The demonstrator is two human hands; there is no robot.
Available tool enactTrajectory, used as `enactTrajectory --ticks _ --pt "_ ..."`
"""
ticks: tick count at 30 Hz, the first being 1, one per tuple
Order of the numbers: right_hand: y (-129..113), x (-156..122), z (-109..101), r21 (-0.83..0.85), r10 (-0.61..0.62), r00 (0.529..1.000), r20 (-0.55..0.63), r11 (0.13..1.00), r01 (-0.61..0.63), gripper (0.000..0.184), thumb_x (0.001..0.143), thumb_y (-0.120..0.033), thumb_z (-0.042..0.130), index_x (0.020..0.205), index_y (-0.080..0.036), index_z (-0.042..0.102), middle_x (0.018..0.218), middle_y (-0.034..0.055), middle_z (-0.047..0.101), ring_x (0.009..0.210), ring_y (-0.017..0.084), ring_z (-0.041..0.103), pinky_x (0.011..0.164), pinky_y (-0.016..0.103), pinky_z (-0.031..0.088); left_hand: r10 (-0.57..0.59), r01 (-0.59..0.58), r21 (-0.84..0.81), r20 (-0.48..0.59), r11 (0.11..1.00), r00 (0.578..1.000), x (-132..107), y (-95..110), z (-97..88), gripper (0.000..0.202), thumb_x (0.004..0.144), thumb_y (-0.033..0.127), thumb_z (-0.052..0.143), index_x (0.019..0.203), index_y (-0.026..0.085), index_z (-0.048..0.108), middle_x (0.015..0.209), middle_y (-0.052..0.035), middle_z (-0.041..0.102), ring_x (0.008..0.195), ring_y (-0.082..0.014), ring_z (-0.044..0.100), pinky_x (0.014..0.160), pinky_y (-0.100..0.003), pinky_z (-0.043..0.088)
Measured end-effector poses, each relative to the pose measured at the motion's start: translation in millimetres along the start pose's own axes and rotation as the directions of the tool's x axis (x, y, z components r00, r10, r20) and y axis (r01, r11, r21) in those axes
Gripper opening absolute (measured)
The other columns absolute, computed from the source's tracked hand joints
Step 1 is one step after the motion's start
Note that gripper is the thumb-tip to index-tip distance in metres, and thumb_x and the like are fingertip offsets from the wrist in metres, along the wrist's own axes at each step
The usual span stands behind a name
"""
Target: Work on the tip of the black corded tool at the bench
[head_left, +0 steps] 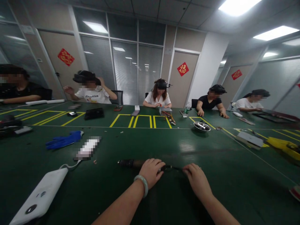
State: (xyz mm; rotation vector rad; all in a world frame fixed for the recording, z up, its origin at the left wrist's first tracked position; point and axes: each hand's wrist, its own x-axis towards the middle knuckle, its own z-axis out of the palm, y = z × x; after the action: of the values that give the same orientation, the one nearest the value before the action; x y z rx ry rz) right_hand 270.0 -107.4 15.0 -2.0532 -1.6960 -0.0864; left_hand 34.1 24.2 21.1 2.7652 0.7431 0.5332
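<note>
A dark cylindrical tool, which looks like a corded electric screwdriver, lies on the green table in front of me, its small metal tip to the left. My left hand, with a pale bangle at the wrist, is closed over the tool's right part and hides it. From the tool's right end a black cord runs to my right hand. The fingers of that hand are pinched together on the cord, low over the table.
To the left are a blue glove, a phone and a white power bank cabled to it. Beyond lie a metal bowl, a bottle, a white box and a yellow item. Several people sit across the table.
</note>
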Motion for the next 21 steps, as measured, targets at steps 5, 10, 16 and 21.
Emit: enactTrajectory --ticks 5,10,16,21 --pt "-8 52 6 -0.057 0.121 0.980 -0.159 0.990 -0.132 0.020 0.090 -0.028 0.046 0.089 -0.022 0.064 0.092 0.0053 0.064 0.087 0.021 0.058 0.078 0.035 0.039 -0.002 0.002 0.039 -0.014 0.999 1.000 0 6 -2.2 0.032 0.088 0.029 0.053 0.120 0.030 0.055 0.122 -0.0026 0.055 0.109 -0.0226 0.048 0.095 -0.040 0.036" --pt "-18 61 22 -0.028 0.129 0.979 -0.158 0.991 -0.134 0.022 0.091 -0.030 0.043 0.091 -0.023 0.064 0.095 0.0052 0.064 0.083 0.021 0.058 0.074 0.034 0.040 0.011 -0.010 0.035 -0.009 0.999 1.000 -2 6 -5.2 0.031 0.088 0.030 0.053 0.120 0.031 0.056 0.123 -0.0009 0.055 0.109 -0.0221 0.048 0.094 -0.039 0.037" --pt "-4 36 21 0.136 0.010 0.999 0.036 0.991 -0.015 0.021 0.089 -0.033 0.047 0.093 -0.026 0.066 0.099 0.0018 0.064 0.090 0.019 0.060 0.081 0.033 0.042 0.009 -0.009 0.011 0.005 1.000 1.000 2 9 -10.3 0.029 0.088 0.032 0.054 0.117 0.030 0.058 0.118 -0.0003 0.059 0.106 -0.0212 0.051 0.091 -0.038 0.038" --pt "-9 28 12 0.186 -0.062 0.997 0.044 0.981 0.053 0.019 0.090 -0.032 0.048 0.093 -0.026 0.065 0.098 0.0009 0.064 0.092 0.018 0.059 0.083 0.032 0.041 -0.028 0.027 -0.028 -0.030 0.999 0.999 7 13 -9.6 0.023 0.086 0.029 0.056 0.108 0.027 0.062 0.109 -0.0002 0.062 0.101 -0.0202 0.053 0.089 -0.037 0.038"
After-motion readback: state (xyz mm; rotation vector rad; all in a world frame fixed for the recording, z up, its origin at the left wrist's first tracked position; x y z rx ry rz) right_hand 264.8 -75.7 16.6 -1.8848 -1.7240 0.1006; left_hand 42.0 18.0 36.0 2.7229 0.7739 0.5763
